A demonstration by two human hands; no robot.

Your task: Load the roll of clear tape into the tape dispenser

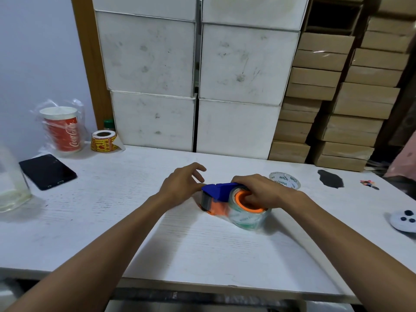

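We see a white table [202,248] | centre: tape dispenser [217,195] holding clear tape roll [249,218] | 10 o'clock: phone [47,171], red cup [62,129], sticker roll [104,140] | 2 o'clock: empty tape core [285,180], dark stain [330,178] | 3 o'clock: white controller [404,220]

Clear tape roll [248,216] seated on blue-orange dispenser [217,193]

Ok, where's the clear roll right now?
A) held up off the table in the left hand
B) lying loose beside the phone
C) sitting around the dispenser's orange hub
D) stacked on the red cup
C: the clear roll encircles the orange hub of the dispenser, with the right hand pressing on it and the left hand at the blue end.
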